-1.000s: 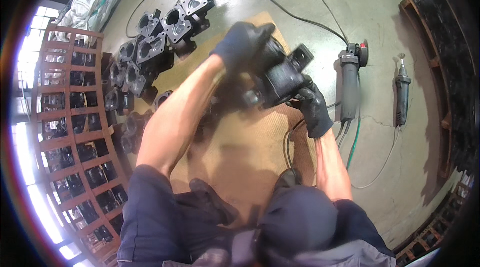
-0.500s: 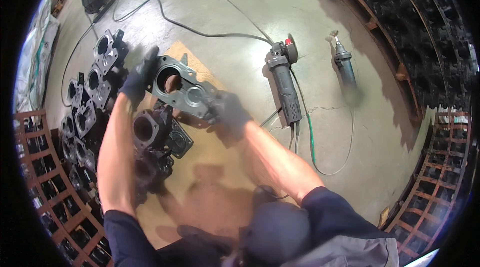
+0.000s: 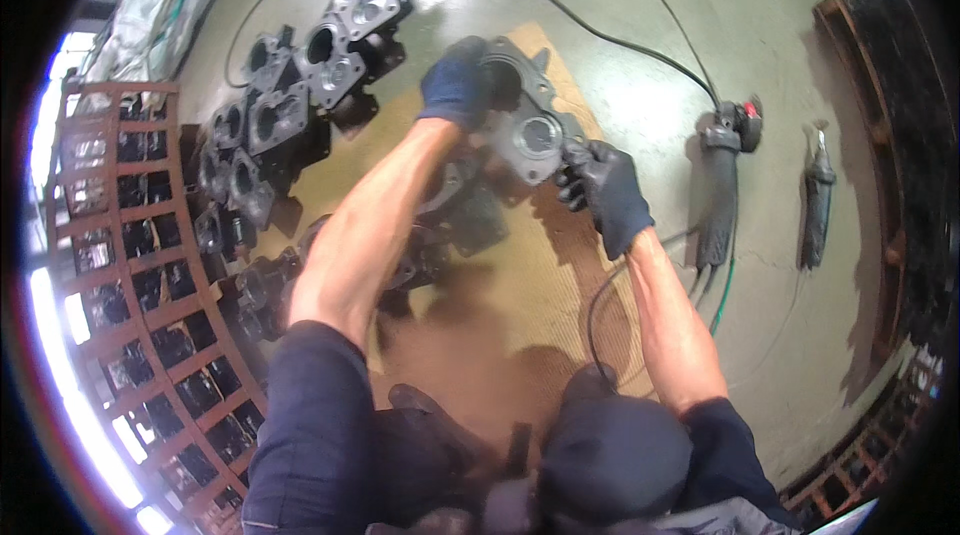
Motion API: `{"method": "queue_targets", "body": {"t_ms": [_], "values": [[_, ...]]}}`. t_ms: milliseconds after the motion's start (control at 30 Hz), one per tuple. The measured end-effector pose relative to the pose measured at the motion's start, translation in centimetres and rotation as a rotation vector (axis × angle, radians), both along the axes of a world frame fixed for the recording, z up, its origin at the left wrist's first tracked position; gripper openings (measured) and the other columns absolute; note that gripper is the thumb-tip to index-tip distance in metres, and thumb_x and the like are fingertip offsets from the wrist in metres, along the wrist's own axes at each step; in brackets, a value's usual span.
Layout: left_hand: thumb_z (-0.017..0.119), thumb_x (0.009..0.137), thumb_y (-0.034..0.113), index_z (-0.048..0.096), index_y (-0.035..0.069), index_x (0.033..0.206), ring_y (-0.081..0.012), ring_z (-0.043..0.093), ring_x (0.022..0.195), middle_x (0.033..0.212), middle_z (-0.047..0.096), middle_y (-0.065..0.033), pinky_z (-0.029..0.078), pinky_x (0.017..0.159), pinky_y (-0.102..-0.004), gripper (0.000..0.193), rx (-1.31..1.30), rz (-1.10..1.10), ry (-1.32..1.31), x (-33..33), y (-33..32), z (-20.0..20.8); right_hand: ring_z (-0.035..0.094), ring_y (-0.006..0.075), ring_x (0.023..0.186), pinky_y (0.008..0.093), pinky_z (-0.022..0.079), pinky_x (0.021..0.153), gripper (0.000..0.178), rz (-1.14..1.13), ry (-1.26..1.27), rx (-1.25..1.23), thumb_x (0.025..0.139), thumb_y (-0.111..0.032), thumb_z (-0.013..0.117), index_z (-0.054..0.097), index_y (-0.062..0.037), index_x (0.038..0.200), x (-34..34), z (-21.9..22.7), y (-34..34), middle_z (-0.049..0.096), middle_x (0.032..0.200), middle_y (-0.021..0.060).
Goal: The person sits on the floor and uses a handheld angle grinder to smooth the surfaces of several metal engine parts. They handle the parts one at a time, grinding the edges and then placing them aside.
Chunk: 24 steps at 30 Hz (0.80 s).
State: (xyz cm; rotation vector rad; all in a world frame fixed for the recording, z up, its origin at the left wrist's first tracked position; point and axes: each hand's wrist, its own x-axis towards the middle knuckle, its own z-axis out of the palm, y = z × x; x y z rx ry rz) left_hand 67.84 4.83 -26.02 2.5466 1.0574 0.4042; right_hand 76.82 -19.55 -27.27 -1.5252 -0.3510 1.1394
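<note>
A dark grey metal casting (image 3: 540, 136) with a large round bore and a smaller round recess is held up in front of me, slanting down to the right. My left hand (image 3: 457, 85), in a dark glove, is closed round its left end beside the large bore. At its lower right corner my right hand (image 3: 607, 190), also gloved, has its fingers curled against the edge. Beneath it, on a tan cardboard sheet (image 3: 575, 235), lie more dark castings (image 3: 470, 215), partly hidden by my left forearm.
Several similar castings (image 3: 280, 115) stand in rows on the left. An angle grinder (image 3: 717, 195) and a slimmer power tool with a wire brush tip (image 3: 818, 210) lie on the floor at right, with cables. Rusty metal crates (image 3: 130, 195) and a wooden pallet (image 3: 865, 95) flank the area.
My view has swung left, so the floor and tools appear farther right. Both hands still hold the casting, which now slants more steeply down to the right.
</note>
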Motion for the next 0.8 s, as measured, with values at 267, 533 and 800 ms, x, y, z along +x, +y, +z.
{"method": "queue_targets", "body": {"t_ms": [267, 533, 800], "values": [[0.069, 0.088, 0.025, 0.067, 0.011, 0.126, -0.0398, 0.069, 0.108, 0.113, 0.072, -0.0213, 0.053, 0.093, -0.0461, 0.041, -0.036, -0.069, 0.089, 1.3, 3.7, 2.0, 0.063, 0.016, 0.054, 0.0287, 0.048, 0.046, 0.032, -0.033, 0.154, 0.001, 0.102, -0.034, 0.067, 0.064, -0.0035, 0.094, -0.3, 1.4, 3.6, 0.067, 0.072, 0.0079], [0.078, 0.085, 0.037, 0.065, 0.003, 0.125, -0.043, 0.071, 0.092, 0.101, 0.071, -0.027, 0.057, 0.084, -0.0486, 0.055, -0.005, -0.169, 0.31, -8.6, -3.3, 9.7, 0.065, 0.0169, 0.055, 0.0276, 0.049, 0.048, 0.04, -0.065, 0.115, 0.022, 0.099, -0.044, 0.069, 0.064, -0.0048, 0.091, 1.5, -0.8, 2.6, 0.067, 0.071, 0.0083], [0.07, 0.084, 0.02, 0.07, -0.001, 0.086, -0.0424, 0.069, 0.09, 0.084, 0.069, -0.0244, 0.053, 0.09, -0.0507, 0.022, -0.053, -0.356, 0.496, -17.7, -6.9, 4.6, 0.065, 0.0127, 0.066, 0.027, 0.05, 0.059, 0.034, 0.06, 0.087, -0.06, 0.1, -0.039, 0.069, 0.066, -0.0058, 0.104, -6.0, -1.5, -0.7, 0.071, 0.081, 0.0058]]}}
